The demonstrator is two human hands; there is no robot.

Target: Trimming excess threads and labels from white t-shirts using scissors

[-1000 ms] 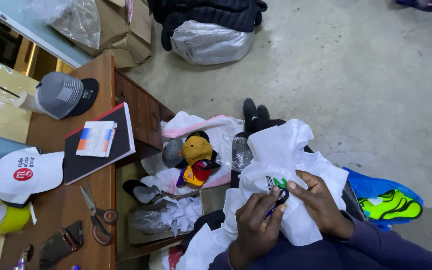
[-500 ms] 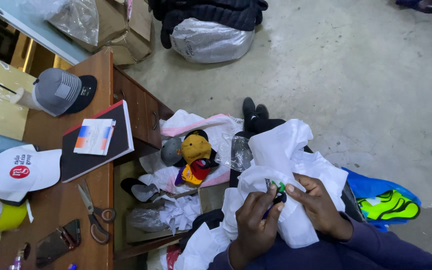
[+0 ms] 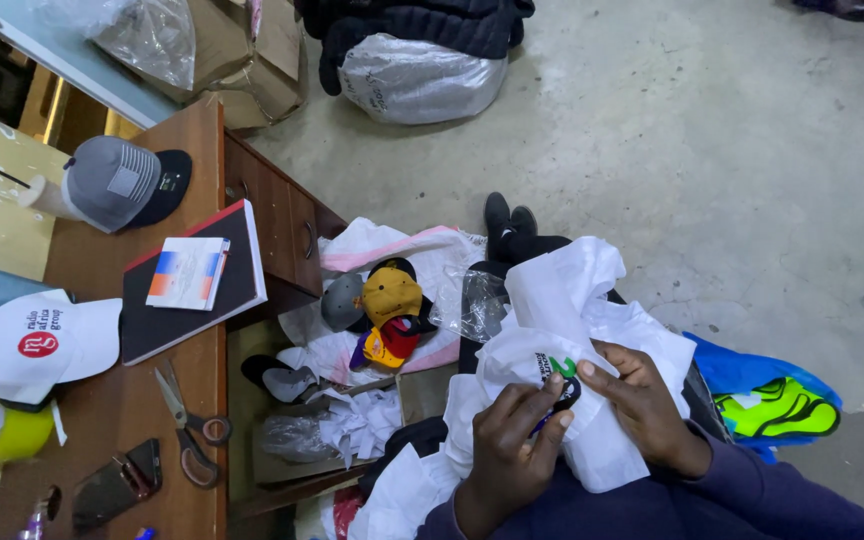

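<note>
A wooden desk (image 3: 102, 420) stands at the left. On it sit a grey cap (image 3: 117, 182), a white cap (image 3: 42, 335), a dark notebook (image 3: 192, 300) with a small booklet (image 3: 186, 272) on top, scissors (image 3: 190, 425) and a phone (image 3: 117, 487). On the floor beside the desk lies a pile of caps (image 3: 384, 315). Further off rest a silver bag (image 3: 417, 75) and a blue bag (image 3: 767, 400).

We see even, soft indoor light, faint shadows, mild glare on plastic bag (image 3: 420, 80), slight edge distortion.
</note>
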